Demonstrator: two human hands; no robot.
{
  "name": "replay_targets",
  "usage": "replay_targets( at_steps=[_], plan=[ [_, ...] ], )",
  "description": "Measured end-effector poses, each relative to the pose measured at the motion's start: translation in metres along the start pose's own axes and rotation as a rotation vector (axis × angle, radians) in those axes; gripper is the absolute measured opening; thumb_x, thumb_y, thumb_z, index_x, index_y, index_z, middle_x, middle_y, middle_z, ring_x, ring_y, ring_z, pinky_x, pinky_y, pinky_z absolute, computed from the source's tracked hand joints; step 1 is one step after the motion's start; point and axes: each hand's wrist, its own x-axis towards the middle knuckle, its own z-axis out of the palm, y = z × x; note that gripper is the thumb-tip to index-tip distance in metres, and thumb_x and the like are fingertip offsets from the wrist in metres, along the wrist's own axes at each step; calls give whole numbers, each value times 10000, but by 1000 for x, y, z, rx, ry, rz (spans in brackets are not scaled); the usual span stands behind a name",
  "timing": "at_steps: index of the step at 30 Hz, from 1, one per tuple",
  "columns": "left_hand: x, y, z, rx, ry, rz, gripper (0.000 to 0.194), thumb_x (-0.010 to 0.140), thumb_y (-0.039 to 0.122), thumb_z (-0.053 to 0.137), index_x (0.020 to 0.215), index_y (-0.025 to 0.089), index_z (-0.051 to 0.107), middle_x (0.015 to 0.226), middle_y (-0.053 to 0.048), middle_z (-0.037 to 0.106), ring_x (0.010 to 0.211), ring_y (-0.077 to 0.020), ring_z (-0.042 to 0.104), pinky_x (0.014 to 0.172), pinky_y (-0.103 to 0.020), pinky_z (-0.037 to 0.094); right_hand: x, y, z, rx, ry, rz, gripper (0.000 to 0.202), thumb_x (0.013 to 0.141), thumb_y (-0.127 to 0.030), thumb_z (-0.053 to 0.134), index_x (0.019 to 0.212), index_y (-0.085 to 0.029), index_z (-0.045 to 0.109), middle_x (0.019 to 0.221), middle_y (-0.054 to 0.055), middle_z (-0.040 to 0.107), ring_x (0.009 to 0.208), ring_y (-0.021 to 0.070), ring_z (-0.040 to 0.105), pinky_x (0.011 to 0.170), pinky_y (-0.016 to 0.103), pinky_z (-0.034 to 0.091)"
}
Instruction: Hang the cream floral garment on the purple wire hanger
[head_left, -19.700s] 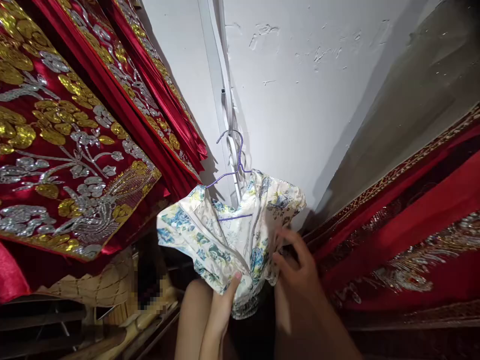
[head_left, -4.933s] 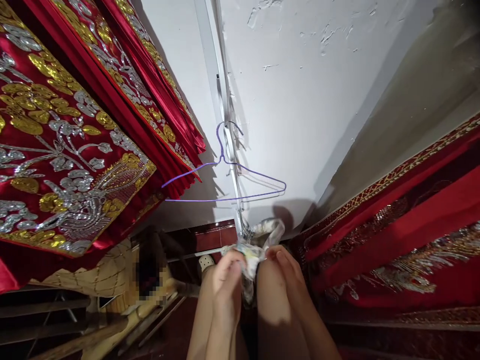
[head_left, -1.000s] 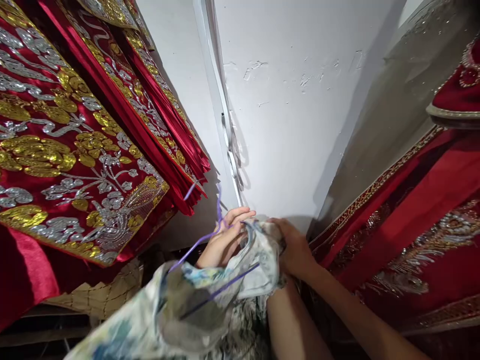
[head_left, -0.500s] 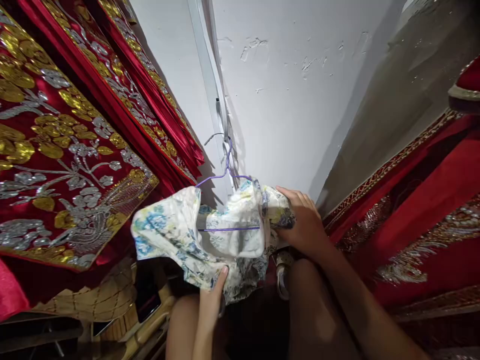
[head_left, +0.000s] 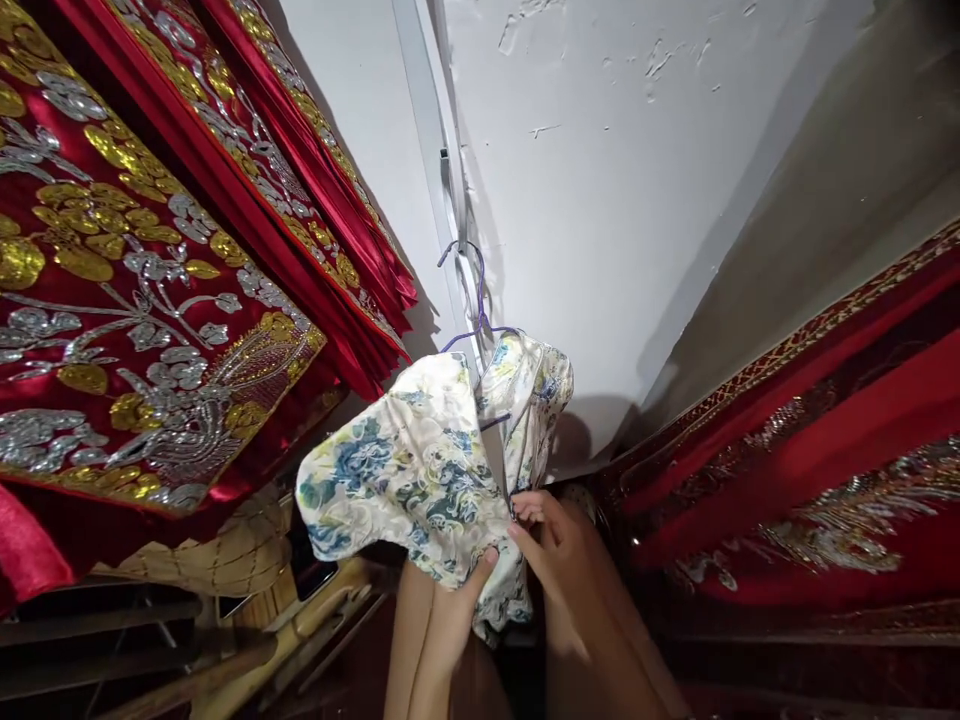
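A white floral blouse [head_left: 420, 450] with blue and green flowers hangs on a purple wire hanger [head_left: 481, 290]. The hanger's hook catches on a pale metal strip [head_left: 444, 100] against the wall. My left hand [head_left: 465, 600] grips the blouse's lower front edge, thumb on top and fingers hidden beneath the cloth. Just right of it, my right hand [head_left: 544, 535] pinches the opposite front edge near the bottom of the neck opening. Part of the hanger's bottom bar shows inside that opening.
Red garments [head_left: 165, 270] with gold and silver sequin flowers hang at the left. More red embroidered cloth [head_left: 810, 460] is at the right. Wooden furniture [head_left: 315, 620] stands at the lower left, a dark phone-like object [head_left: 313, 578] near it. The white wall [head_left: 585, 220] has peeling paint.
My right hand has left the sleeve at the right and come down to the front edge beside my left hand. The blouse's neck opening has narrowed as its front edges came together.
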Motion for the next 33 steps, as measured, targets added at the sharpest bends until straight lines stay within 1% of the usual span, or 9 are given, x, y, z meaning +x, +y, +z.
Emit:
replay_targets(
  at_steps=[4,9,15,20,25,26,28,30,33],
  plan=[
    [-2,-12,-1,-26,29,-26,700,669,512,880,1277,216,699,1314,-134,704,1441,-352,470,1240,-494,304,8,-6,-11,-7,-113,59,106,855,-298,686,912,-210,703,823,37,705,800,220,669,737,306,540],
    [-1,-19,-2,-110,80,-10,719,649,535,880,1261,201,701,1326,-134,699,1393,-349,528,1230,-479,328,-1,2,-9,-76,-171,105,177,888,-373,638,852,-204,673,792,32,692,735,212,642,685,308,522],
    [-1,-21,4,-129,139,25,700,713,478,849,1337,246,633,1418,-102,642,1431,-344,485,1227,-480,351,-4,-3,-10,-17,19,71,225,926,-391,578,796,-212,619,754,14,603,744,199,585,699,291,488],
    [3,-24,9,-148,341,132,671,835,513,741,1412,272,497,1501,-106,551,1427,-332,490,1167,-459,437,-5,-7,-17,29,74,-75,169,964,-364,572,874,-235,634,861,30,614,861,218,602,812,329,491],
    [-7,-22,11,255,732,583,683,882,497,682,1439,270,359,1533,-151,401,1414,-335,439,1152,-498,404,-9,-9,-19,35,71,-199,113,983,-278,571,898,-253,642,999,52,611,977,220,606,868,347,489],
    [-10,-21,14,346,731,657,678,871,469,702,1427,261,375,1514,-161,399,1397,-337,440,1144,-495,400,-10,-9,-18,28,67,-201,110,982,-264,572,897,-254,642,1014,54,612,984,219,606,869,344,489],
    [-15,-19,23,448,574,735,557,874,403,710,1354,260,466,1423,-157,473,1335,-326,487,1118,-467,415,-11,-11,-14,9,51,-214,104,976,-237,576,897,-254,641,1023,53,615,993,216,606,874,337,487],
    [-15,-18,35,447,365,729,366,899,353,683,1236,263,571,1279,-133,577,1249,-302,557,1083,-435,442,-13,-11,-8,-9,31,-231,106,971,-220,572,890,-251,633,979,42,616,961,208,606,864,327,484],
    [-7,-18,49,390,228,724,179,926,333,647,1075,234,656,1061,-97,659,1040,-260,641,943,-386,513,-15,-9,0,-2,57,-210,98,971,-234,571,880,-241,606,881,13,598,849,186,594,792,301,481]
  ],
)
